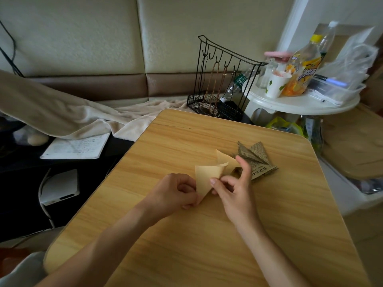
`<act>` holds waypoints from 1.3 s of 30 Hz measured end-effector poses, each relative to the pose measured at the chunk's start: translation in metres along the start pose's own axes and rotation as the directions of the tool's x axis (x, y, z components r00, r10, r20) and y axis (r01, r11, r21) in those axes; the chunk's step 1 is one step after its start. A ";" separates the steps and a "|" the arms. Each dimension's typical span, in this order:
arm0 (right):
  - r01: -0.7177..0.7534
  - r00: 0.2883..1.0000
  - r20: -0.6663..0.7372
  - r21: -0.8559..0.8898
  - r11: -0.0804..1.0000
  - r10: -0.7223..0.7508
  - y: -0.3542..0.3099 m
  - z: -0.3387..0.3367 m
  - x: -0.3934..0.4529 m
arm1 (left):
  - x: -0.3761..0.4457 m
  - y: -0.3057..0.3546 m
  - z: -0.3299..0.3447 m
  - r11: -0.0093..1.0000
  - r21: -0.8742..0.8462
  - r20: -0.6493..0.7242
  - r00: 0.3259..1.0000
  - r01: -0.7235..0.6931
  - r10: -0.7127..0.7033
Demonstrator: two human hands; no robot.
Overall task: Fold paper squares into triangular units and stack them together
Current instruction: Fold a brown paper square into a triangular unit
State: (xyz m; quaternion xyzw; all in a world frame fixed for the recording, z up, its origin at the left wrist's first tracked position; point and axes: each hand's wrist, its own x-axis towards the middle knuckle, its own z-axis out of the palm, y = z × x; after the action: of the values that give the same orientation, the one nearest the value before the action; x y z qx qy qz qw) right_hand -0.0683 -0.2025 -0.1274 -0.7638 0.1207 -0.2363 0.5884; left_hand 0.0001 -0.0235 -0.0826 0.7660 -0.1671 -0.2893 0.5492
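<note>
A tan paper square, partly folded with its flaps standing up, is held just above the wooden table. My left hand pinches its lower left corner. My right hand pinches the paper's right edge between thumb and forefinger, the other fingers raised. Just behind my right hand lies a small stack of folded newspaper-print triangular units on the table.
A black wire rack stands at the table's far edge. A white round side table with bottles, a cup and plastic bags is at the right. A blanket, a notebook and a white box lie to the left.
</note>
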 end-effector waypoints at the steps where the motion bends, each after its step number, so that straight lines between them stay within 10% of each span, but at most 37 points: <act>1: -0.011 1.000 0.017 -0.001 1.000 0.011 -0.001 0.000 0.000 | -0.001 0.001 0.001 0.999 -0.033 -0.022 1.000 0.004 -0.005; 7: -0.025 0.990 0.136 -0.013 1.000 0.026 -0.001 0.002 0.000 | 0.001 -0.006 0.005 0.981 -0.196 -0.194 0.981 -0.008 -0.031; 39: -0.099 0.995 0.032 0.158 0.983 0.095 0.004 0.001 0.006 | 0.002 -0.003 0.001 0.990 -0.141 -0.099 0.995 -0.011 -0.003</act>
State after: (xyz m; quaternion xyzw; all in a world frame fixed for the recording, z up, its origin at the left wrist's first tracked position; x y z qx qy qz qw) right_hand -0.0621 -0.2061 -0.1302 -0.7104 0.1312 -0.2070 0.6597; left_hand 0.0007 -0.0245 -0.0867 0.7382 -0.1203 -0.2610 0.6103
